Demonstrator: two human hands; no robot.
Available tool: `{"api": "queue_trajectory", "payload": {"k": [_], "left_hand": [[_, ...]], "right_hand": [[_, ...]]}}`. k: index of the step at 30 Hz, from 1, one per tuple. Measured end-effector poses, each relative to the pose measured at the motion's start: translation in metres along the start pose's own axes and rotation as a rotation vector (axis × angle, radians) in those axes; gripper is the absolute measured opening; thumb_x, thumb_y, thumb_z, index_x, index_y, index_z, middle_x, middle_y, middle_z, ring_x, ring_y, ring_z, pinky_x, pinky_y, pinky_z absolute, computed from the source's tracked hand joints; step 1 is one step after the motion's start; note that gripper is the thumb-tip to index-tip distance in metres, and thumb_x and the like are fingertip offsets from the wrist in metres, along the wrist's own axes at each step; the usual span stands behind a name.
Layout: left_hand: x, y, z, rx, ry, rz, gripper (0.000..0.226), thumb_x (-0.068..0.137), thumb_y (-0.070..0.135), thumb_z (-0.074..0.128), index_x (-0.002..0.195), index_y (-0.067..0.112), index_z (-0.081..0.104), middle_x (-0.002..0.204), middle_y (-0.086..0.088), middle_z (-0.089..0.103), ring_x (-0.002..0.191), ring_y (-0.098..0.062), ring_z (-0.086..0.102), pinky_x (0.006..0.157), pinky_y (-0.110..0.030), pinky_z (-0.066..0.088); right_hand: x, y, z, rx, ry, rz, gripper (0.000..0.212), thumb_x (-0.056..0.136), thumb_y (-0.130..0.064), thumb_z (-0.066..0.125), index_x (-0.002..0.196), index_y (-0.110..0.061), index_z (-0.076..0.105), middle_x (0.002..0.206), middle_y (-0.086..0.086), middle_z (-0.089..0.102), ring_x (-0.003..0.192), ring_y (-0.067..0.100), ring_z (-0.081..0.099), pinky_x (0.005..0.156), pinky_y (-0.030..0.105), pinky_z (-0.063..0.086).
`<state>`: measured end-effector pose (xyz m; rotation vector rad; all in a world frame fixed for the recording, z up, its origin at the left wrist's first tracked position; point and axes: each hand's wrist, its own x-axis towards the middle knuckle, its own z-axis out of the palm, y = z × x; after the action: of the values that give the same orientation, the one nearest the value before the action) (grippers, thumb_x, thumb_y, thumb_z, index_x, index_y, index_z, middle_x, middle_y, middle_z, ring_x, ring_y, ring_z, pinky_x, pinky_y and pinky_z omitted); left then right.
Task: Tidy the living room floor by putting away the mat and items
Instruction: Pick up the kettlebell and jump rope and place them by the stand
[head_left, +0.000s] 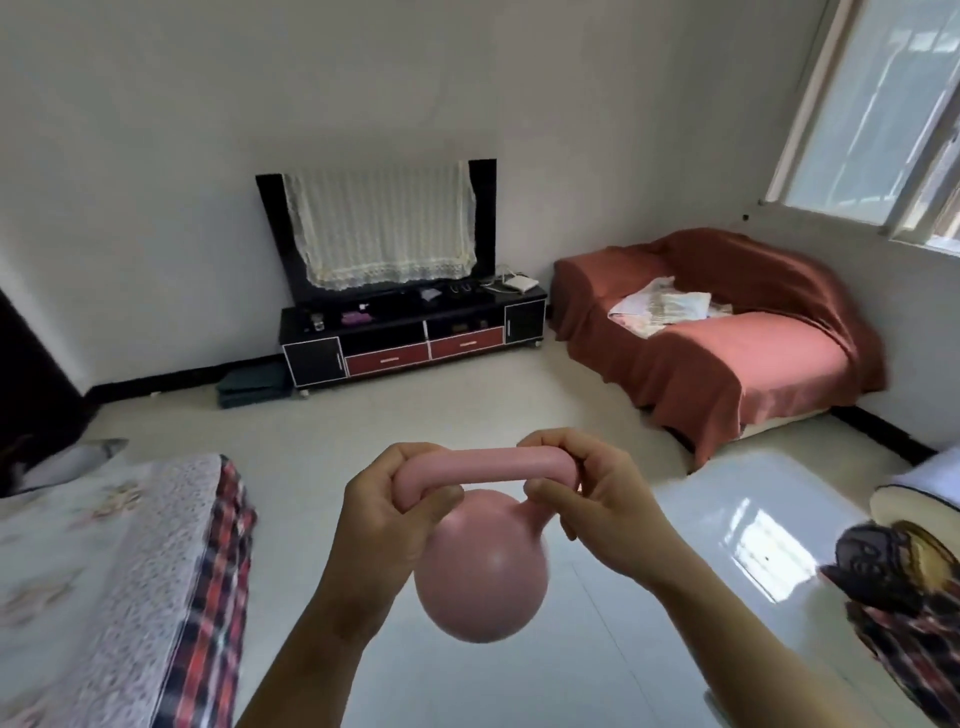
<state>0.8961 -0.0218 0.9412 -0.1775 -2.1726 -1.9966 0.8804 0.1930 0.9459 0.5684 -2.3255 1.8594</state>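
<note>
Gripping the pink kettlebell (480, 566) by its handle, left hand (387, 512) and right hand (605, 512) both clenched around it, feels right since it's probably heavy, rigid and smooth.

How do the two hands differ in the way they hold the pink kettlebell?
The left hand wraps the handle's left end, where it bends down, thumb lying across the front; the right hand grips the right end with its fingers curled over the top. The left hand sits slightly lower, against the round body of the kettlebell; the right hand stays up by the handle. Both are closed on the same handle, holding the weight above the floor.
</note>
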Motion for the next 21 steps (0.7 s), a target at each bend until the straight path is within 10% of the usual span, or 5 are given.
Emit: {"api": "queue_trajectory", "payload": {"k": [6,12,21], "left_hand": [[0.079,-0.017,-0.031,-0.008,0.121,0.01,0.027,0.077,0.02,0.075,0.103,0.022,0.07,0.093,0.002,0.07,0.088,-0.02,0.066,0.072,-0.027,0.054],[0.154,-0.053,-0.078,-0.052,0.193,-0.017,0.028,0.073,0.025,0.076,0.101,0.027,0.071,0.093,0.0,0.07,0.086,-0.017,0.065,0.075,-0.034,0.056],[0.289,-0.104,-0.169,-0.079,0.194,0.008,0.027,0.075,0.019,0.075,0.102,0.022,0.07,0.094,0.001,0.071,0.086,-0.016,0.066,0.071,-0.024,0.054]], "right_hand": [[0.108,0.026,0.022,0.035,-0.115,-0.012,0.03,0.088,0.009,0.065,0.107,-0.015,0.068,0.098,-0.005,0.069,0.072,0.004,0.058,0.061,0.011,0.043],[0.203,0.056,0.064,0.033,-0.156,-0.036,0.034,0.087,0.008,0.066,0.104,-0.021,0.069,0.098,-0.005,0.071,0.087,0.019,0.064,0.077,0.037,0.054],[0.348,0.095,0.146,0.03,-0.136,-0.016,0.041,0.084,0.012,0.066,0.098,-0.027,0.07,0.095,-0.001,0.071,0.083,0.025,0.065,0.074,0.034,0.054]]}}
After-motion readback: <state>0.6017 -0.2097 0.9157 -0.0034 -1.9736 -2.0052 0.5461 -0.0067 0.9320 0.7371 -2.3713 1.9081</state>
